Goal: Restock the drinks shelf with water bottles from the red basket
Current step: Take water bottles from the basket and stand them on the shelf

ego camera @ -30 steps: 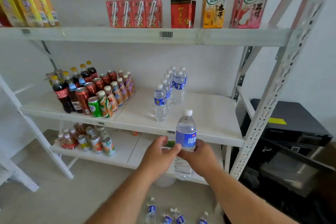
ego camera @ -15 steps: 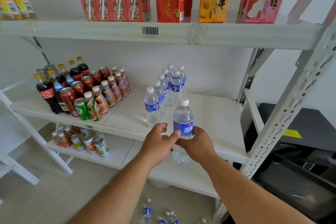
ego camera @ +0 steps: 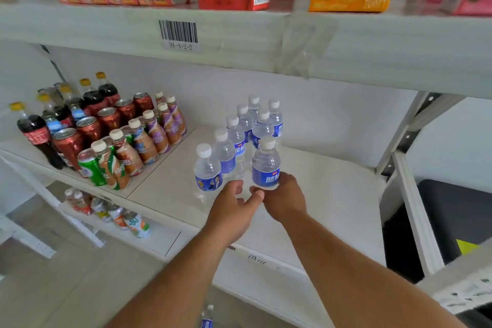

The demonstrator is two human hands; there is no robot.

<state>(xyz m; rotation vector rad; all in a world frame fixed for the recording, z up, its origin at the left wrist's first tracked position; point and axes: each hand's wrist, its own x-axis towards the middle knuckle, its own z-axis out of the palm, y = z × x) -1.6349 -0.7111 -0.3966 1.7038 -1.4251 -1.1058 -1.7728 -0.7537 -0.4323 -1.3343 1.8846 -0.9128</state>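
A: Where is the water bottle (ego camera: 265, 165) at this point?

B: It is held upright over the middle shelf (ego camera: 332, 194), just in front of the shorter right-hand row of stocked water bottles (ego camera: 241, 138). Whether its base is already set down cannot be told; the bottom is hidden by the hands.

A: How is it gripped?

B: The lower part is wrapped by the right hand (ego camera: 286, 200), with the fingers curled round the far side below the blue label. The left hand (ego camera: 231, 202) is kept beside it, its thumb touching the right thumb near the bottle's foot and its fingers loosely curled, half spread. No firm clasp by the left hand can be made out.

A: Why so low a hold?

B: A low grip probably lets the bottle be stood squarely and slid into line, while the neighbours are guarded from being knocked by the left hand.

A: And the red basket?

B: It is not seen here. Only another bottle (ego camera: 207, 317) is glimpsed low down, below the shelves.
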